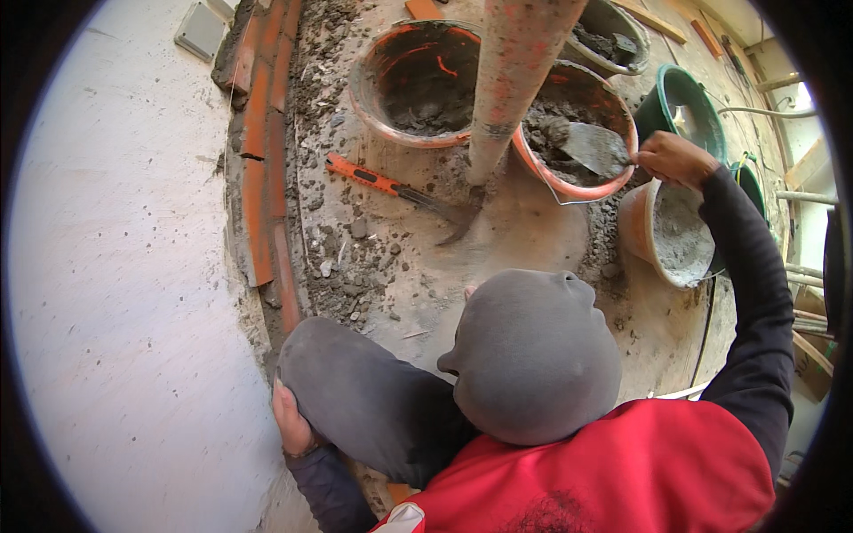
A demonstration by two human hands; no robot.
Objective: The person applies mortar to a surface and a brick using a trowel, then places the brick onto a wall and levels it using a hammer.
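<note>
My right hand (680,160) grips a trowel (598,149) whose grey blade lies over the mortar (546,133) in an orange-rimmed bucket (629,120). The fist hides the trowel's handle. Against the outer side of my bent left knee (329,360) rests my left hand (293,417), fingers extended and nothing held. Low courses of orange brick (256,178) with grey mortar run along the white wall (133,266). Between the bricks and the buckets lies a tool with an orange handle (364,174) and a curved dark metal head.
A stained upright pole (511,80) stands between the mortar bucket and another orange bucket (369,98). A green bucket (653,111), a pale bucket of grey material (635,226) and a tub (641,53) crowd the right. Mortar crumbs (355,266) litter the floor.
</note>
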